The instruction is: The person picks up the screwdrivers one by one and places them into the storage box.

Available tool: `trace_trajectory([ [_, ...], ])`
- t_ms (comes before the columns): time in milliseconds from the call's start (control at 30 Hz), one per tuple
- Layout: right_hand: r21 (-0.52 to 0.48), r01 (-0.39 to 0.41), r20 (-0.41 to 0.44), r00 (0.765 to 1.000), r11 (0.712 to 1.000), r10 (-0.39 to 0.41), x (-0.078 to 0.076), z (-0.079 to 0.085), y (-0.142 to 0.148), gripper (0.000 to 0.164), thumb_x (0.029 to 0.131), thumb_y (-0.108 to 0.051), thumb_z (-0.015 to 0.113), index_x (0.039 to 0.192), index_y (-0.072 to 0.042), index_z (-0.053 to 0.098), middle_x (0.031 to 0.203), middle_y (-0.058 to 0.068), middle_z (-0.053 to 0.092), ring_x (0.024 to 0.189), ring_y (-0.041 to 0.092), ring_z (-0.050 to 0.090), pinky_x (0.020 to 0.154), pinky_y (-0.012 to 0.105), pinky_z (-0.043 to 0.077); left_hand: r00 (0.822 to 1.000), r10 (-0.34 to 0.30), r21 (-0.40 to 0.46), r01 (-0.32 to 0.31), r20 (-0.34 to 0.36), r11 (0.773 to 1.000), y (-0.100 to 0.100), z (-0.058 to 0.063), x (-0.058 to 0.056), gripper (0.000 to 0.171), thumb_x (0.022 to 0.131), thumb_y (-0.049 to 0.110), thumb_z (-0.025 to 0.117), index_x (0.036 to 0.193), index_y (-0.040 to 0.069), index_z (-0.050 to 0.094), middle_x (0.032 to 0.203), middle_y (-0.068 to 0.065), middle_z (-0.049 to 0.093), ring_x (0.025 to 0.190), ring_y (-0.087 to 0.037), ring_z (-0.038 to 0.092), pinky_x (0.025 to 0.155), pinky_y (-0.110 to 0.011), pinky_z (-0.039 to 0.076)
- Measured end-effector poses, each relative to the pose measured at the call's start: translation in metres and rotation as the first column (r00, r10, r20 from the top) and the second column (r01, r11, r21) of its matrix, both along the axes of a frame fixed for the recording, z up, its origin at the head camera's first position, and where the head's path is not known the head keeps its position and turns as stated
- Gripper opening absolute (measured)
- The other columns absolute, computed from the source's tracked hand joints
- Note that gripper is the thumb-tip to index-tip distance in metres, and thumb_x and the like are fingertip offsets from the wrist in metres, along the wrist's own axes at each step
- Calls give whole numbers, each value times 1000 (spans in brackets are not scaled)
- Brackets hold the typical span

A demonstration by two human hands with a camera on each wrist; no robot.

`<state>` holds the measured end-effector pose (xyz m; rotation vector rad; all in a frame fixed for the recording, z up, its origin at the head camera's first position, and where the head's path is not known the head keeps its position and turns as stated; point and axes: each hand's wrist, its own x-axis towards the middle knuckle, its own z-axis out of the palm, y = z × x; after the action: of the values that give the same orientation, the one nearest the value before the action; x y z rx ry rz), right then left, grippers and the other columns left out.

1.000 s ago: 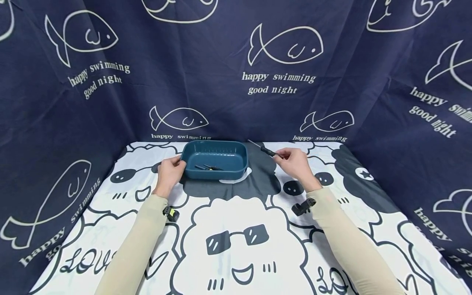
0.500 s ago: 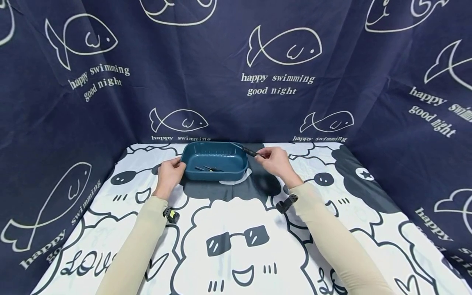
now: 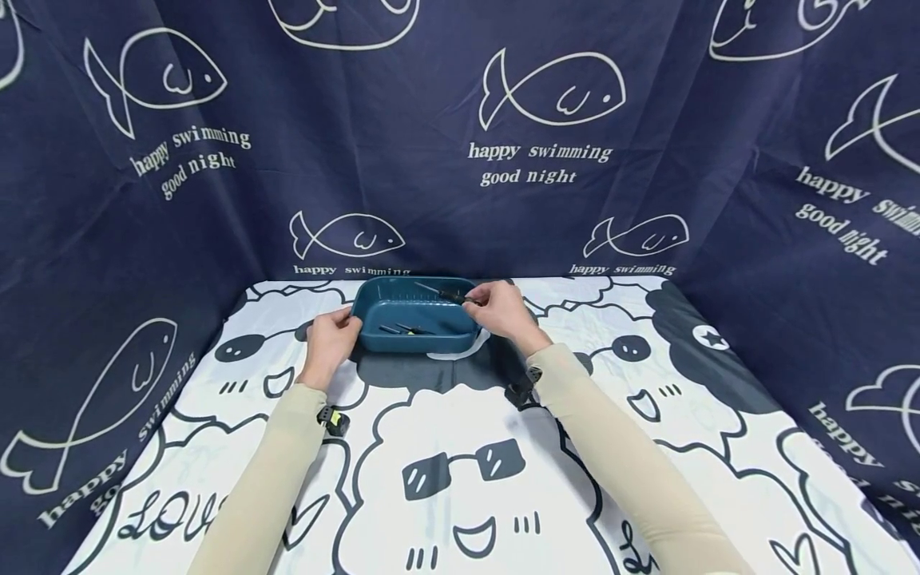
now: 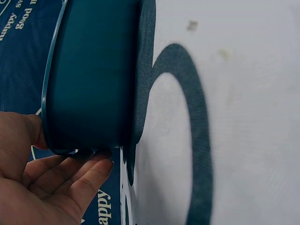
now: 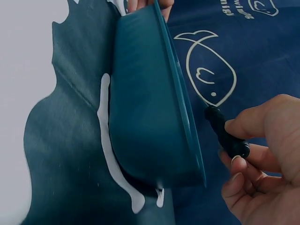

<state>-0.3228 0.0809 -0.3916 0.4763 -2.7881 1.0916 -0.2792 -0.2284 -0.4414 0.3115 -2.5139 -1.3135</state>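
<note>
At the back of the table stands a deep teal rectangular dish [image 3: 420, 343]. My left hand [image 3: 332, 339] holds its left end, thumb at the rim and fingers against the outer wall [image 4: 93, 84]. My right hand [image 3: 503, 310] pinches a screwdriver by its black handle [image 5: 227, 133]. The screwdriver [image 3: 451, 296] is over the right part of the dish, above the rim, its thin metal shaft pointing left. Inside the dish, near the front wall, lie small dark tools [image 3: 413, 329], one with a bit of yellow; their kind is too small to tell.
A white cloth with black cartoon sheep covers the table [image 3: 460, 415]. Dark blue fabric [image 3: 546, 208] with fish drawings hangs close behind the dish and along both sides. Each wrist wears a small black camera [image 3: 522, 390].
My right hand has moved left with the screwdriver, from beside the dish to over its right part. The left hand and the dish stay in place.
</note>
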Motion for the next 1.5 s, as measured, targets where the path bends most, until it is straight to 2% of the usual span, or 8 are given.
trace_trajectory([
  [300,50,-41,35,999,998,39,-2,-4,-20,27,97,-25,70,118,-9,78,108,6,76,94,21,69,83,38,57,1000,2,3,-2,3,1000,1,0,-1,47,97,25,53,138,5,66,120,-16,74,105,-27,68,82,-37,53],
  [667,103,-50,51,998,993,45,-1,-5,-32,22,97,-24,70,112,-10,79,99,3,75,85,18,66,78,36,55,1000,2,-14,-2,-12,1000,1,1,0,45,97,24,54,135,5,69,115,-15,76,98,-27,68,74,-31,49],
  [1033,109,-37,21,999,993,35,1,-6,-41,18,95,-23,72,105,-10,80,90,1,75,77,17,66,73,33,55,1000,4,4,-4,-3,1000,1,1,1,46,97,25,54,136,4,68,116,-16,75,102,-28,68,82,-38,52],
  [1300,104,-24,59,998,994,18,3,-5,-45,14,95,-22,72,100,-10,80,89,1,75,75,17,65,71,34,54,1000,1,23,-1,23,1000,2,1,2,48,99,26,54,140,4,64,124,-18,73,110,-30,68,89,-44,55],
  [1500,105,-28,80,997,994,20,2,-5,-46,15,95,-21,73,103,-11,79,97,2,75,81,17,67,78,37,56,1000,5,21,-6,20,1000,2,1,2,47,99,26,54,139,4,65,123,-18,73,109,-30,68,89,-44,55],
])
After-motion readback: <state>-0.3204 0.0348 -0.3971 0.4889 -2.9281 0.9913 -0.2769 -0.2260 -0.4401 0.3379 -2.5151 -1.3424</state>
